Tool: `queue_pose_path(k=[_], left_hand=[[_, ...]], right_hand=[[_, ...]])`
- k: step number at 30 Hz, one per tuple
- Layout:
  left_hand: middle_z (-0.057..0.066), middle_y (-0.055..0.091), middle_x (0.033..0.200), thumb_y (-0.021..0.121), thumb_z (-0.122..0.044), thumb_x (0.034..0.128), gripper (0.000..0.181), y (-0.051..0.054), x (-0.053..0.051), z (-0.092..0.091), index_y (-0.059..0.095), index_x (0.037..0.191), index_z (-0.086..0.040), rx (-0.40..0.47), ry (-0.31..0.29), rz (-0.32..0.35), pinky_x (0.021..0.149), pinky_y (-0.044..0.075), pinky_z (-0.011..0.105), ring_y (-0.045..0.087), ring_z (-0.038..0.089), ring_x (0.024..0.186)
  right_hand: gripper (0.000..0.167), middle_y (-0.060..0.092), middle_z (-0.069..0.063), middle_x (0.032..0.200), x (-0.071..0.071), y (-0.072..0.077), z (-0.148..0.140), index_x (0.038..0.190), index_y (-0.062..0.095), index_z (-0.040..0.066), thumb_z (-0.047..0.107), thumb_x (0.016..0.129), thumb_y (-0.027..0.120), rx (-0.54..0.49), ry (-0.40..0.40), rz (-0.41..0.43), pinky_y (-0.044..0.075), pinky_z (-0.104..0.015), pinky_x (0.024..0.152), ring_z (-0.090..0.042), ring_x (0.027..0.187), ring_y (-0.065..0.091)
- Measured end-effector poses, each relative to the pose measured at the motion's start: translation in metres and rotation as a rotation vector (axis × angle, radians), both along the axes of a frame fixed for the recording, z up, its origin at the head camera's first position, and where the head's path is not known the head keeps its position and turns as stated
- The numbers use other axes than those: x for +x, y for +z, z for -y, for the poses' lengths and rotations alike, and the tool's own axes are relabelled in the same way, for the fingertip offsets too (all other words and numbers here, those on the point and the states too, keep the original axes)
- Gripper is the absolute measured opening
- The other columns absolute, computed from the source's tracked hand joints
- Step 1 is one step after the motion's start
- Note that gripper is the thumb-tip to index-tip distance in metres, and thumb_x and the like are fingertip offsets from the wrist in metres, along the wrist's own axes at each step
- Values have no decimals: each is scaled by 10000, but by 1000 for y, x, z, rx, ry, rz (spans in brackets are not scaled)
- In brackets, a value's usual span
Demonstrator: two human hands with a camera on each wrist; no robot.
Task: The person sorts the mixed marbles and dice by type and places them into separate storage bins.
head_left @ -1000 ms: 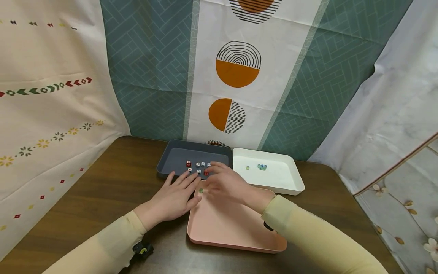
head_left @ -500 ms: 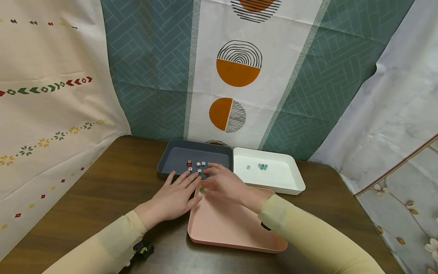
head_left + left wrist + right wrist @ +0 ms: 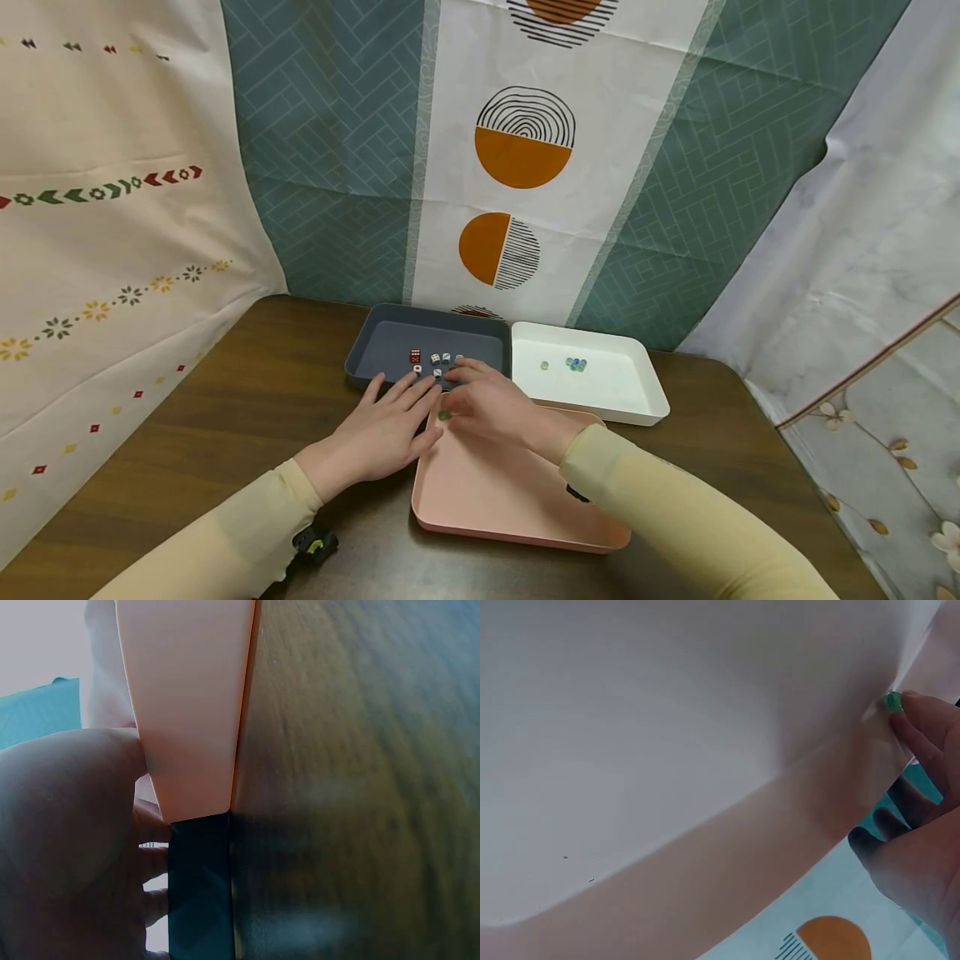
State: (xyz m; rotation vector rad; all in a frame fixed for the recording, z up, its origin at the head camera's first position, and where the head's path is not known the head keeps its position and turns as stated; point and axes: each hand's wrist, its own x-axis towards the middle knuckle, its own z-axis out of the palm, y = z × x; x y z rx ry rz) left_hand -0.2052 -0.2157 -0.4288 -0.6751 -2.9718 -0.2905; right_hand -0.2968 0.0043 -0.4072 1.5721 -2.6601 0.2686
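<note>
A green glass marble (image 3: 443,415) sits in the far left corner of the pink tray (image 3: 517,492). My right hand (image 3: 498,404) reaches into that corner from the right. In the right wrist view its thumb and index fingertip pinch the marble (image 3: 893,701), while the other fingers curl loosely over the tray's wall. My left hand (image 3: 378,433) lies with spread, straight fingers across the near rim of the dark grey tray (image 3: 390,321) and beside the pink tray's left wall. Several red and white dice (image 3: 435,359) lie in the dark tray, partly hidden by my hands.
A white tray (image 3: 622,383) stands at the back right, holding a cluster of blue-green marbles (image 3: 576,364) and one pale marble (image 3: 544,366) apart from it. All trays stand close together on the brown wooden table (image 3: 247,417). Patterned cloth (image 3: 337,167) hangs behind.
Both hands stay nearly in place. My right hand has settled very slightly around the corner, its fingers drawn a little nearer the marble. The trays and left hand have not visibly moved.
</note>
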Motion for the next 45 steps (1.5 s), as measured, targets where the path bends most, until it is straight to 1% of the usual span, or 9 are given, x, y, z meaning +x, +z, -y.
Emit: queue_pose_path(k=[6,12,16,20,26,30,37,45], left_hand=[[129,395,1756,463,-518,1173,682,0,0,1,449,1691,-73,-11,5,9,1282,156,741,279,392,1653],[126,396,1756,456,-514,1177,678,1,0,1,443,1694,-77,-9,4,9,1282,157,741,279,390,1653],[126,392,1758,456,-518,1176,683,0,0,2,439,1696,-76,-12,4,14,1285,147,738,275,391,1654],[126,387,1761,462,-514,1174,684,0,0,1,438,1697,-74,-14,8,19,1288,140,735,273,391,1655],[119,377,1767,483,-519,1165,693,-2,-1,1,435,1699,-80,-26,8,11,1288,148,733,274,383,1656],[114,371,1771,487,-519,1164,696,-2,-1,1,428,1704,-84,-30,9,10,1288,151,731,272,379,1657],[116,366,1773,488,-514,1165,694,0,-1,1,427,1704,-81,-23,8,14,1287,147,734,277,380,1655],[119,367,1772,488,-507,1166,691,0,0,1,429,1701,-74,-18,9,20,1288,140,734,274,384,1656]], right_hand=[[153,678,-167,1470,-1,-2,3,1098,850,139,222,974,882,-11,-18,4,298,-476,1314,-435,1558,442],[150,674,-167,1477,-1,-3,5,1071,854,134,232,964,892,-18,-24,5,323,-477,1303,-429,1560,437],[137,666,-167,1494,0,-2,7,1066,859,137,230,969,887,-10,-34,9,329,-495,1300,-428,1571,422],[136,655,-167,1512,2,-2,9,1074,861,143,234,975,883,6,-48,11,307,-497,1309,-424,1583,406],[128,645,-154,1530,4,-6,11,1068,859,154,250,984,872,35,-55,-4,286,-496,1318,-403,1587,411],[125,652,-146,1521,3,-9,11,1060,860,152,246,980,877,34,-55,-26,286,-493,1319,-391,1581,424],[133,661,-166,1504,2,-10,13,1051,855,130,237,976,882,29,-38,-40,277,-530,1317,-398,1575,433],[152,658,-147,1513,3,-12,14,1075,857,134,257,987,874,36,-58,-45,277,-528,1317,-371,1582,427]])
